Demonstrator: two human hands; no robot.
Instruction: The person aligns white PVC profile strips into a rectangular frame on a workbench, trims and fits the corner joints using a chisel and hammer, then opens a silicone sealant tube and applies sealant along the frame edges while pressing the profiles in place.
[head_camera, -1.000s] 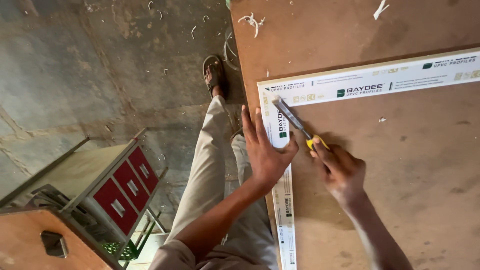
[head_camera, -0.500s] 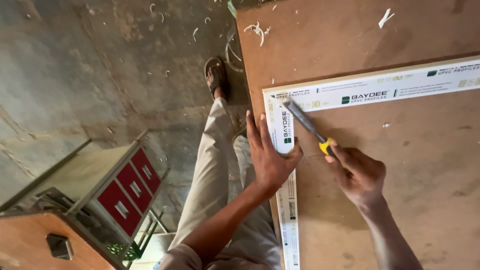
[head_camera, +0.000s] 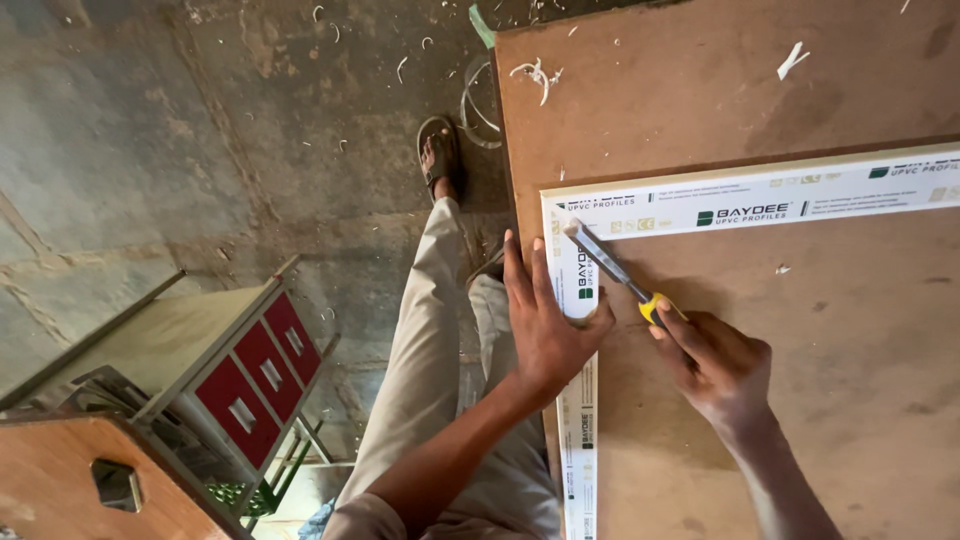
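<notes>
Right hand (head_camera: 722, 368) clenched around the yellow handle of a chisel (head_camera: 612, 270), blade angled up-left so its tip sits at the inner corner of the white profile frame (head_camera: 745, 205), right where the two strips meet. Left hand (head_camera: 545, 322) not gripping anything, pressed flat with fingers spread on the frame's vertical strip, likely pinning it so the frame doesn't slide under the blade. Frame lies flat on the brown board bench (head_camera: 800, 90). White shavings (head_camera: 535, 72) near the bench corner. Sandalled foot (head_camera: 438, 155) on the concrete floor, red-fronted metal stand (head_camera: 255, 370) off to the left.

Matt wooden board (head_camera: 800, 400), glossy white plastic frame (head_camera: 760, 205), metal chisel blade (head_camera: 600, 255)
</notes>
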